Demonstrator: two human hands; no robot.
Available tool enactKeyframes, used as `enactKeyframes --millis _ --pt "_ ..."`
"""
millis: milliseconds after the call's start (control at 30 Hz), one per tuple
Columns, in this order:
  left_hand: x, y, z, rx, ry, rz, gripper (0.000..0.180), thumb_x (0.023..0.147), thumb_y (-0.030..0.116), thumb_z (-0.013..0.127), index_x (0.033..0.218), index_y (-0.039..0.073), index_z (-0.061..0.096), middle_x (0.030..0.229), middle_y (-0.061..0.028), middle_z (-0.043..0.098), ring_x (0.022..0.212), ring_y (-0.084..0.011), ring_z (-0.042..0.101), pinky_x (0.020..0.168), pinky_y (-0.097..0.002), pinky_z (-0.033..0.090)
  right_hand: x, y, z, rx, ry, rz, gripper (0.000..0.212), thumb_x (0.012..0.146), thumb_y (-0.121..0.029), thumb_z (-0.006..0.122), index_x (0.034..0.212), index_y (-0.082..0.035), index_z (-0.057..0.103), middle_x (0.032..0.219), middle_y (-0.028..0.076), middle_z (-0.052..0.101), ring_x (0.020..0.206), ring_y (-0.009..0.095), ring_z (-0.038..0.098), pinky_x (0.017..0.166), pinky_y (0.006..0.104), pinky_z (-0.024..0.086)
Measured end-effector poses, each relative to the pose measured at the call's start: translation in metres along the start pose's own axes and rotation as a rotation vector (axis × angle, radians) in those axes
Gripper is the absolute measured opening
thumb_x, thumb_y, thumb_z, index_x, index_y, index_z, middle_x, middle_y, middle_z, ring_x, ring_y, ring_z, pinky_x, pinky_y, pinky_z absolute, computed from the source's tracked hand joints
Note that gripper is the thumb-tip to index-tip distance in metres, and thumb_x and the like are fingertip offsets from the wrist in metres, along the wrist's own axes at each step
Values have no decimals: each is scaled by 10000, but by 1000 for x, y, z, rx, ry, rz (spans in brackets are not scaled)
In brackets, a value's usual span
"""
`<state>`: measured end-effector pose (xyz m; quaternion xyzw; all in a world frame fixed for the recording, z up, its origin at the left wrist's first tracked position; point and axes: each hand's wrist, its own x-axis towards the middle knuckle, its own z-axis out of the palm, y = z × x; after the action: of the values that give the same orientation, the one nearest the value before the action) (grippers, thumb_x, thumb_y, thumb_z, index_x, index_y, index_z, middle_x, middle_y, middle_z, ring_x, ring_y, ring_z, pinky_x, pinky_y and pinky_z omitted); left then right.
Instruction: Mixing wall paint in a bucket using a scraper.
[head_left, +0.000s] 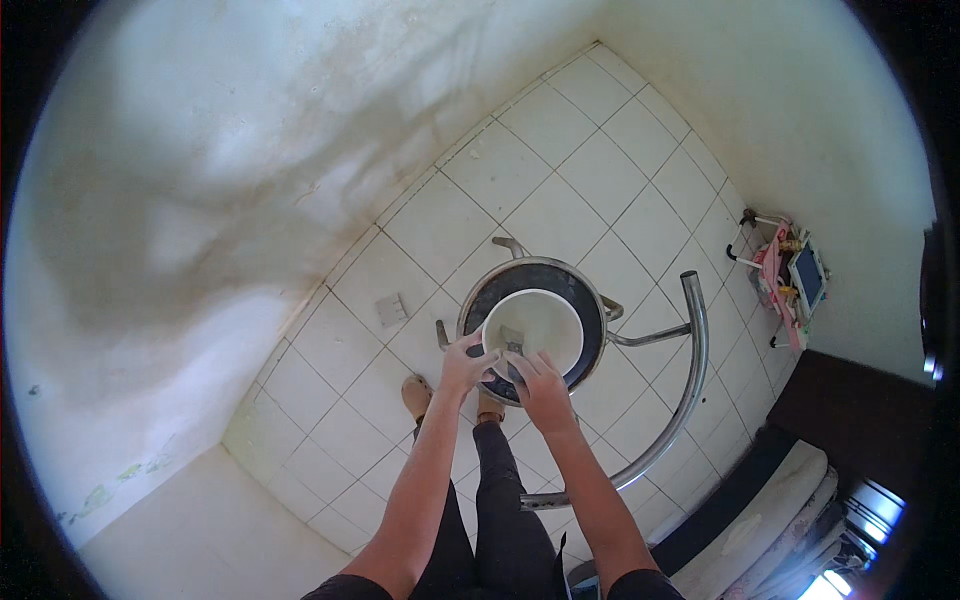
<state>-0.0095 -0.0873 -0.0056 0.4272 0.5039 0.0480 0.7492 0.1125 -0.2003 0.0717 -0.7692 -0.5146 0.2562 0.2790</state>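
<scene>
**Two hands meet at one white bucket**

Head view: the bucket (562, 318) stands on the black seat (540, 274) of a metal-framed chair. A flat grey tool (512, 337) shows within its rim, between the hands, just ahead of their fingertips. The left hand (468, 368) curls at the near-left rim; the right hand (541, 386) bends over the near rim. Whether either grips the tool, I cannot tell.

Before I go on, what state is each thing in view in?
White bucket: upright, open-topped, on the seat.
Scraper: blade inside the bucket, right hand at its handle.
Left hand: at the bucket's rim.
Metal-framed chair: upright.
Wall: stained near the floor.
</scene>
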Motion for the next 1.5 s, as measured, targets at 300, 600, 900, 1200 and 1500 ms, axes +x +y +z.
enactKeyframes --millis 300,600,900,1200,1500 --pt "-3 5 2 26 8 -14 597 761 78 738 1329 86 555 1156 -119 627 857 -183 668 589 -288 610 15 11 -23 -103 68 -27 479 682 32 647 1121 -158 663 1045 110 598 1025 341 562 860 448 505" --pt "1 -2 1 35 33 -17 553 766 88 746 1290 33 577 1120 -127 638 776 -151 655 559 -266 587 9 24 -24 -94 181 -7 343 702 54 608 1034 -28 581 1048 147 570 1038 343 551 907 437 474" --pt "-5 8 5 71 51 -83 517 755 90 752 1248 32 608 910 -70 665 615 -103 610 522 -248 541 -18 10 6 -13 406 285 248 820 -52 632 1054 -26 557 1022 168 562 973 371 545 822 452 454" --pt "-9 11 6 55 79 -68 528 765 109 755 1265 50 597 834 -55 656 602 -104 603 528 -249 539 0 -20 28 145 372 284 198 862 -117 630 1035 -24 608 962 170 605 920 373 579 812 437 465" --pt "-3 7 0 91 43 -70 525 754 91 759 1246 4 596 1051 -101 595 658 -143 641 551 -265 568 32 11 16 292 647 504 164 886 -133 655 997 -13 659 992 145 670 928 304 634 846 367 474"
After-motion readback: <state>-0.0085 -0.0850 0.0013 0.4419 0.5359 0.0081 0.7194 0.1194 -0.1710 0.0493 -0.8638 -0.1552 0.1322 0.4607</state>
